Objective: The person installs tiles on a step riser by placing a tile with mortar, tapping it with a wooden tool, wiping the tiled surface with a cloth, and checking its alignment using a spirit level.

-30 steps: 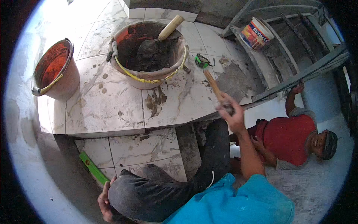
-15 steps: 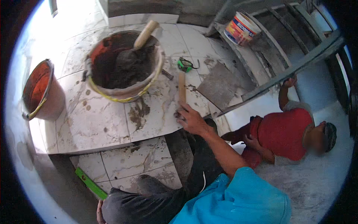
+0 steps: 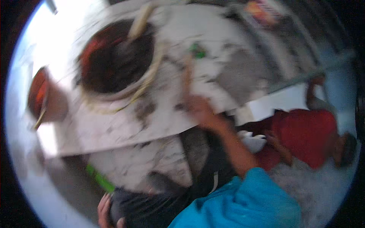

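Observation:
The blurred frame shows my right hand [image 3: 199, 108] closed on a wooden-handled tool [image 3: 187, 78], whose pale shaft points up across the white tiled landing [image 3: 95, 133] beside a large mortar bucket [image 3: 125, 95] with a yellow handle. A tool with a wooden handle [image 3: 138, 22] rests in that bucket. Just beyond my tool lies a green tape measure [image 3: 197, 50]. My left hand [image 3: 105, 209] is down at the lower left beside my dark-trousered knee, fingers curled on something hidden, near the end of a green level [image 3: 99, 176].
A smaller orange-lined bucket [image 3: 57, 102] stands at left. Metal stairs [image 3: 296, 41] hold a printed pail [image 3: 262, 13] at upper right. A person in red [image 3: 304, 133] is below them, a hand raised to the rail, near a blurred white object [image 3: 253, 141]. A grey tile [image 3: 239, 72] lies on the landing.
The camera has shifted and the view is smeared. My right hand has moved leftward with the tool, whose shaft is more upright beside the bucket. My left hand remains by the knee.

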`<state>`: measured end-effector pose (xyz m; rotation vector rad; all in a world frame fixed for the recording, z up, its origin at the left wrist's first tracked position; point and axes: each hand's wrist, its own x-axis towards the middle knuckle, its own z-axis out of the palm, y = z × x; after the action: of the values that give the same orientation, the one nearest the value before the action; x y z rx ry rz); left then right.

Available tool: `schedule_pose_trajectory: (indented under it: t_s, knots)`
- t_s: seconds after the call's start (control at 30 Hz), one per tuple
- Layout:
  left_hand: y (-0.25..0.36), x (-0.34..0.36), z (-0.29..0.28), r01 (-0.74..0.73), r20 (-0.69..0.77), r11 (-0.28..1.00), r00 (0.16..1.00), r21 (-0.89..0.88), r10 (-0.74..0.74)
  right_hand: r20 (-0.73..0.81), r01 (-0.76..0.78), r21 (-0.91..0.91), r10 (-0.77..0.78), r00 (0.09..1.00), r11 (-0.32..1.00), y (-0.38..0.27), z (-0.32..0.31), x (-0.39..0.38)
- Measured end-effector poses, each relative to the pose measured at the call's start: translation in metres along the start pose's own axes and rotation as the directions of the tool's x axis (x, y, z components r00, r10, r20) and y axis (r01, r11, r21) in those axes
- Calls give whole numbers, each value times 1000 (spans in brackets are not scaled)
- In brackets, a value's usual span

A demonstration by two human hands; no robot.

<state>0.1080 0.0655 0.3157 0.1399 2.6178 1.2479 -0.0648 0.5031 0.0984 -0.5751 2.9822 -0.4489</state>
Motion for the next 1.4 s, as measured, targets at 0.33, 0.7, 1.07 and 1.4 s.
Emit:
schedule_pose_trajectory:
  t_s: [0.33,0.7,1.07,1.4]
  knots:
    - [-3,-7,17,62,-312,986,950,157,-10,-150,-785,561,965,217,264,316,-71,-113]
    - [19,1,6,7,-89,982,996,189,10,-394,-623,237,660,640,745,265,-74,-125]
    - [19,14,11,65,-135,993,989,96,-52,-255,102,967,916,311,235,217,-159,-36]
    - [29,34,15,203,-121,976,974,78,-192,51,-41,998,977,205,-43,309,-149,151]
